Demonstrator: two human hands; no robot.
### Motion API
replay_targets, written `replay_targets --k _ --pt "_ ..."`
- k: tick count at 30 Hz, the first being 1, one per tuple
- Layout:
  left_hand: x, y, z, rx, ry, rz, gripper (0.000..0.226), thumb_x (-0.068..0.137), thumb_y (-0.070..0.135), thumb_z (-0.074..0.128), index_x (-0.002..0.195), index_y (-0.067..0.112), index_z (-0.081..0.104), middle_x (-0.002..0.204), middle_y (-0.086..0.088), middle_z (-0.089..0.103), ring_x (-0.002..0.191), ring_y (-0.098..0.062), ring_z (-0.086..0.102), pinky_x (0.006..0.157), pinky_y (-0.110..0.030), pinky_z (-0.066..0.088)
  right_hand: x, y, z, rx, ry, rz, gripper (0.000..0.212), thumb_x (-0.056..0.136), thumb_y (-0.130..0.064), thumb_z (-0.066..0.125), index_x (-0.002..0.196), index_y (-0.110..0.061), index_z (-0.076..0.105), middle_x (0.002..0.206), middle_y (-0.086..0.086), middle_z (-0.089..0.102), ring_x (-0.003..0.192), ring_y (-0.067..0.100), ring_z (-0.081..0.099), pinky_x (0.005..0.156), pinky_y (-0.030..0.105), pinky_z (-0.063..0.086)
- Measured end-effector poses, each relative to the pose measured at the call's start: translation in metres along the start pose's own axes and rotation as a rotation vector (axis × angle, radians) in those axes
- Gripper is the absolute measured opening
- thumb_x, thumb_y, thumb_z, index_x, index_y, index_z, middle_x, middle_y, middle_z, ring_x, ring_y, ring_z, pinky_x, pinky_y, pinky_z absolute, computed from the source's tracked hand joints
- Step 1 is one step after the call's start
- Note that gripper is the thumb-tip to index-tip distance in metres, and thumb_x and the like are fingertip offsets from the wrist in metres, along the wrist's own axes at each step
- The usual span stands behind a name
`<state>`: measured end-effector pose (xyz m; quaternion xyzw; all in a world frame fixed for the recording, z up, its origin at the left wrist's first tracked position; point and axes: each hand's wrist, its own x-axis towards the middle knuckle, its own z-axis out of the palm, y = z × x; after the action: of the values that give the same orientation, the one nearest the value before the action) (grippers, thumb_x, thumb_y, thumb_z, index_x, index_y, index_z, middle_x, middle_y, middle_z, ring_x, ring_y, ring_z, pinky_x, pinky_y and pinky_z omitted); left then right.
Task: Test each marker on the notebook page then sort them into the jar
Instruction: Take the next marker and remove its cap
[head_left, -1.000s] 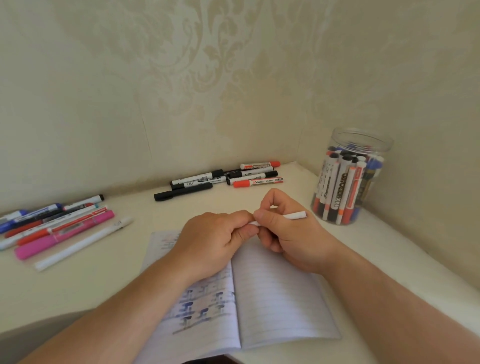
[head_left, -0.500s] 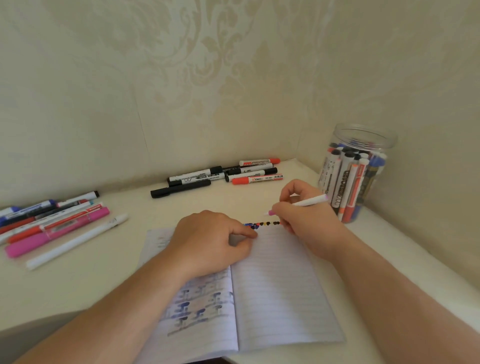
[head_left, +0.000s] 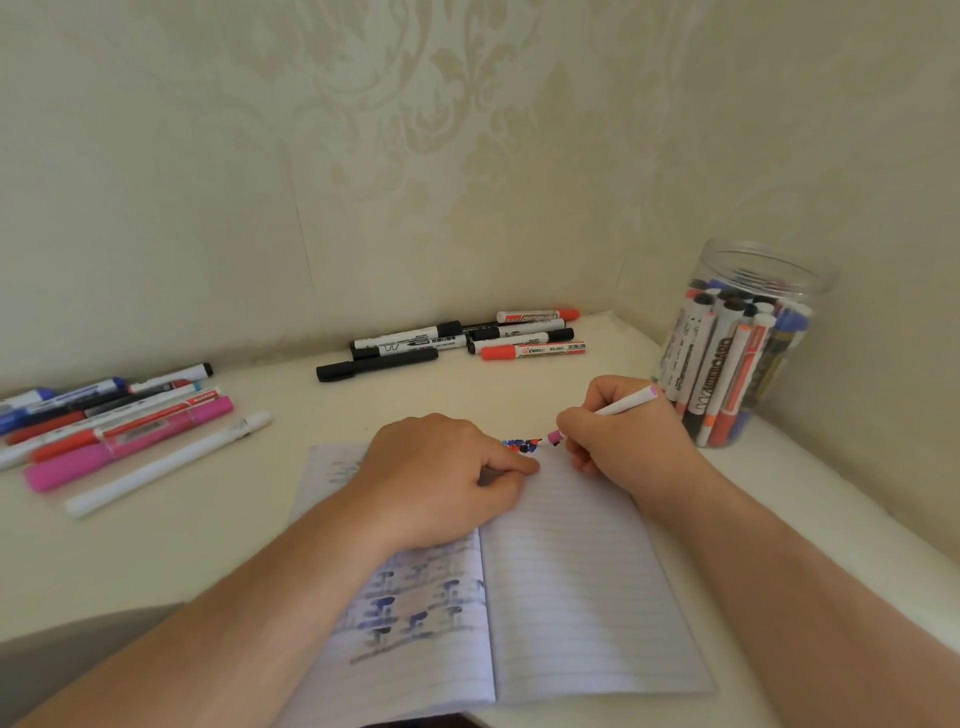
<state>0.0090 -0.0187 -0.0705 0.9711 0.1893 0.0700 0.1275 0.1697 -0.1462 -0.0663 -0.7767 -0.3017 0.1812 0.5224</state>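
- The white marker (head_left: 621, 406) with a pink tip is in the right hand (head_left: 623, 439), barrel tilted up toward 2 o'clock, tip down at the top edge of the notebook's right page.
- The right hand's fingers (head_left: 571, 421) are clenched around the marker near its tip.
- Just at 9 o'clock of the tip, a short row of coloured test marks (head_left: 522, 445) runs along the top of that page.
- The notebook (head_left: 571, 597) lies open on the tabletop (head_left: 249, 519); its left page carries blue and dark smudged marks.
- The left hand (head_left: 441, 483) lies knuckles up across the notebook's spine, fingers curled and pressing the page; whether they enclose anything cannot be told.
- At 2 o'clock of the notebook stands a clear jar (head_left: 737, 343), lid off, full of upright markers.
- At 12 o'clock, by the wall, lies a cluster of black and red markers (head_left: 467, 343).
- At 9 to 10 o'clock lies another group (head_left: 114, 415): blue, red, pink, and a long white pen (head_left: 166, 465) nearest the notebook.
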Motion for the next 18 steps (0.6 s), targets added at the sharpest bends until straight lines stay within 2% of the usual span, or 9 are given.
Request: replay_targets --k 4,8,11,15,18 --pt "0.0003 0.0003 -0.0006 0.011 0.004 0.001 0.033 0.098 0.057 0.042 0.125 0.073 0.052 0.078 0.021 0.064 0.083 -0.006 0.058 0.065 -0.026 0.042 -0.0002 -0.0012 0.0019 -0.042 -0.009 0.000 0.024 0.081 -0.003 0.068 0.064 -0.009 0.052 0.059 0.014 0.069 0.074 0.027 0.079 0.057 0.036 0.049" --pt "-0.0012 0.0008 -0.0006 0.009 0.005 -0.004 0.033 0.098 0.057 0.043 0.125 0.072 0.053 0.072 0.021 0.059 0.079 -0.005 0.056 0.063 -0.026 0.039 0.0003 -0.0020 0.0027 -0.090 0.015 -0.010 0.026 0.081 -0.005 0.067 0.063 -0.013 0.049 0.050 0.004 0.065 0.075 0.028 0.078 0.057 0.032 0.047" --pt "-0.0010 0.0006 0.0000 0.008 0.009 -0.003 0.033 0.098 0.057 0.042 0.124 0.073 0.053 0.076 0.021 0.063 0.080 -0.005 0.057 0.064 -0.025 0.041 0.0004 -0.0005 0.0003 -0.040 0.002 -0.011 0.027 0.083 -0.001 0.066 0.064 -0.011 0.050 0.055 0.011 0.066 0.075 0.025 0.079 0.058 0.035 0.047" --pt "-0.0006 0.0000 0.0009 0.013 0.010 -0.009 0.033 0.097 0.058 0.043 0.123 0.074 0.053 0.080 0.021 0.063 0.080 -0.006 0.056 0.066 -0.027 0.043 -0.0019 -0.0009 0.0021 -0.119 -0.015 -0.034 0.024 0.078 -0.009 0.073 0.064 -0.010 0.053 0.060 0.018 0.068 0.055 0.024 0.067 0.056 0.036 0.047" --pt "-0.0011 0.0001 0.0015 0.013 0.016 -0.008 0.032 0.097 0.058 0.043 0.123 0.074 0.053 0.077 0.020 0.062 0.078 -0.005 0.056 0.064 -0.027 0.041 -0.0006 -0.0009 0.0037 -0.147 0.020 -0.054 0.024 0.077 -0.009 0.072 0.067 -0.007 0.050 0.063 0.022 0.065 0.050 0.020 0.064 0.054 0.033 0.044"
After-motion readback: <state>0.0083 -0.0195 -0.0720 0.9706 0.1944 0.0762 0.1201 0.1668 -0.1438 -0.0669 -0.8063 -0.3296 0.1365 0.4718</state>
